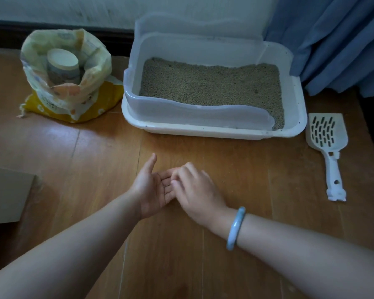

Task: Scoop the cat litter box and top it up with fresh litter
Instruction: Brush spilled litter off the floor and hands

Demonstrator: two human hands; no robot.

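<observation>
So both hands sit low over the brown wooden floor [246, 169], just in front of the white plastic litter box with the clear raised guard [212, 131]. Neither holds anything I can see. The left hand [151, 190] lies palm up, fingers straight, thumb out. The right hand [199, 190], the one with the pale blue bangle [235, 228] on its wrist, rests loosely bent fingers on that palm. A few dark specks show on the palm, too small to name.

The grey-beige litter [212, 85] looks pretty level in the box. What matters next is the white slotted plastic scoop [328, 137]. It lies flat on the floor just off the box's right front corner, with the head next to the box and the handle running back toward the person. It's well right of both hands, so I'd say the right hand has the easy reach, handle first.

The yellow-and-white bag of fresh litter [73, 104] stands open left of the box, with a pale round cup [63, 63] inside.
</observation>
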